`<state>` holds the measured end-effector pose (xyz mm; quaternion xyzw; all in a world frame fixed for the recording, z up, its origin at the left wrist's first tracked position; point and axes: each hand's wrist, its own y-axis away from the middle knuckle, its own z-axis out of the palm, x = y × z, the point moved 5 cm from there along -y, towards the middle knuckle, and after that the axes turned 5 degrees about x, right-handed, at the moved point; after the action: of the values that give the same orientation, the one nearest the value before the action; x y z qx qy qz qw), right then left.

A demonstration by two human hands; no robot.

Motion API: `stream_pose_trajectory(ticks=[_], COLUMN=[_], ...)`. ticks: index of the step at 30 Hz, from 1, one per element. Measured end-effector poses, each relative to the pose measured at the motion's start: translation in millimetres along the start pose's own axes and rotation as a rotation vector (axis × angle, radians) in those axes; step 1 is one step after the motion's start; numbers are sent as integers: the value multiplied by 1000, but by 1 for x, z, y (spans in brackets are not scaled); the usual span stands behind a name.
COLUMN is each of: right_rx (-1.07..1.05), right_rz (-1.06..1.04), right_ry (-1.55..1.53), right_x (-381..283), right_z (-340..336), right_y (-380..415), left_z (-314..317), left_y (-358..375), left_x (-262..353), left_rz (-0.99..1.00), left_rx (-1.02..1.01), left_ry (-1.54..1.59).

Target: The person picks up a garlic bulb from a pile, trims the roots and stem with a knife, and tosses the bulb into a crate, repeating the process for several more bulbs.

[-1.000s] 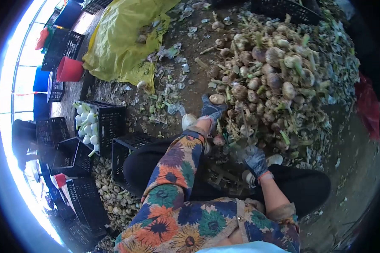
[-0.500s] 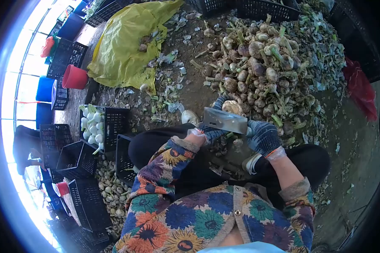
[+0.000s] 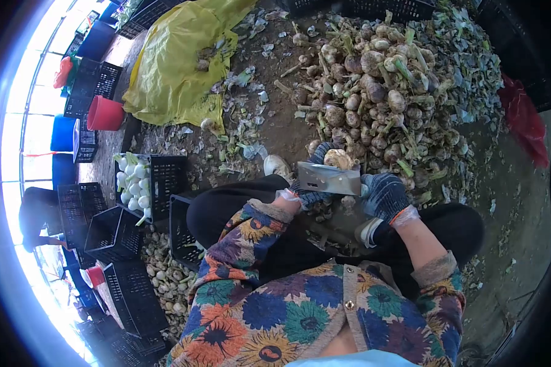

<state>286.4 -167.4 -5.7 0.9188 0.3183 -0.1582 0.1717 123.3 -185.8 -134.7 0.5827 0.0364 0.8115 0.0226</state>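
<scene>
My right hand [image 3: 384, 197], in a dark knit glove, is closed round the handle end of a cleaver [image 3: 329, 178]. Its broad grey blade points left, across the front of my left hand. My left hand [image 3: 313, 194], gloved the same way, is wrapped round a brownish onion-like bulb [image 3: 339, 159] that shows just above the blade's top edge. The blade covers part of the left fingers and the bulb's lower side. Beyond both hands rises a large heap of soiled bulbs [image 3: 373, 101] with cut stems and roots.
Left of my knee, a black crate [image 3: 168, 183] holds peeled white bulbs [image 3: 134, 183]. More bulbs [image 3: 165, 275] lie below it. Ahead is a yellow plastic sheet [image 3: 171, 67]; a red bucket [image 3: 105, 114] stands left. Leafy scraps [image 3: 471, 67] and a red bag [image 3: 523, 122] lie right.
The bulb in my left hand has tilted, now showing a rougher side. The cleaver has dropped slightly in view. At far left, another person's arm has shifted.
</scene>
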Motion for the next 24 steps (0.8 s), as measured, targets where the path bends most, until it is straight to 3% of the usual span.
stream_pose_trajectory(ticks=[2, 5, 7, 8, 10, 12, 13, 14, 16, 17, 19, 22, 24], right_rx=[-14, -6, 47, 94, 167, 204, 267, 189, -15, -70, -179, -310, -396], right_rz=[12, 3, -2, 14, 104, 278, 106, 270, 602, 563, 481, 853, 697], right_ry=[32, 26, 20, 18, -30, -126, -137, -507, -1257, -1362, -1569, -1926, -1880], right_x=[0, 4, 25, 46, 60, 64, 56, 59, 38, 21, -16, -45, -41], right_z=[-4, 2, 13, 24, 21, 4, 7, 18, 51, 50, 40, 59, 86], right_y=[-2, 0, -2, -2, -8, -1, -3, -3, 9, 14, 24, 39, 39], left_z=[-7, 5, 20, 27, 29, 33, 27, 22, 4, -3, -4, -5, -4], left_y=[5, 22, 21, 17, 11, 20, 7, -1, -3, -2, -4, -4, -3], left_x=[-4, 26, 44, 48, 72, 118, 112, 106, 94, 88, 92, 84, 80], left_rz=[38, -63, -325, -552, -468, 116, -147, -369, -179, -73, -195, -268, -298], left_rx=[-47, -84, -82, -93, 2, 180, 258, 438, 486, 478, 468, 536, 545], left_ry=[76, 209, 583, 937, 825, -108, 285, 703, 600, 552, 643, 761, 799])
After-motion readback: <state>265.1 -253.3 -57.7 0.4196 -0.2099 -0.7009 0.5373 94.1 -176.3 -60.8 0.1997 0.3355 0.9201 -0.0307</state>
